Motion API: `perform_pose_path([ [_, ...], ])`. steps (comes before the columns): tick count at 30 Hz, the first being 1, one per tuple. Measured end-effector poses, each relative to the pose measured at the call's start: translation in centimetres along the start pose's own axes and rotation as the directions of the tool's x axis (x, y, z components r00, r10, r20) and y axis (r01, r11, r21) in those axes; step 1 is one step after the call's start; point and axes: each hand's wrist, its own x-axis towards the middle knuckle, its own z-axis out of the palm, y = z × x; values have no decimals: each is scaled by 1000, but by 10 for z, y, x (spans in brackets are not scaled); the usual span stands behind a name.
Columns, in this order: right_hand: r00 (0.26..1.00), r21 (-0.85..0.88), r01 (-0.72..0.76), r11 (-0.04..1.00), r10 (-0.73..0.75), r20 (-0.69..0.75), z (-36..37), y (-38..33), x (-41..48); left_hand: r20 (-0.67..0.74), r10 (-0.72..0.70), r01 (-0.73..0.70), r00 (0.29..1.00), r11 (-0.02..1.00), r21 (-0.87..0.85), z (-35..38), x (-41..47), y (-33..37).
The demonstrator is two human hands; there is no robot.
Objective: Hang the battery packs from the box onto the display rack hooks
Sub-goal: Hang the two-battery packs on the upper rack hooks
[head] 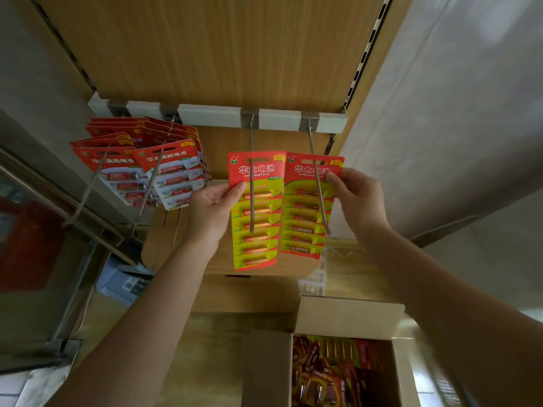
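I'm pinching the left pack in my left hand and the right pack in my right hand, fingers clamped on the card edges (light, bendy, probably steadiest held near the top).

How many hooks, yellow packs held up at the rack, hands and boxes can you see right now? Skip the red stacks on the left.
Hooks: 4
Yellow packs: 2
Hands: 2
Box: 1
Total: 9
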Motion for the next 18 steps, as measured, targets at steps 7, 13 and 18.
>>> perform_pose_path([
  [7, 1000, -95, -9, 995, 6, -27, 16, -10, 38, -19, 40, -35, 999, 977, 211, 9, 44, 7],
  [13, 998, -102, -49, 994, 44, -46, 21, -11, 47, -71, 94, -69, 993, 950, 303, 17, 55, 2],
  [18, 993, -88, -96, 991, 90, -72, 8, -6, 29, -143, 190, -113, 971, 898, 425, 21, 36, -5],
])
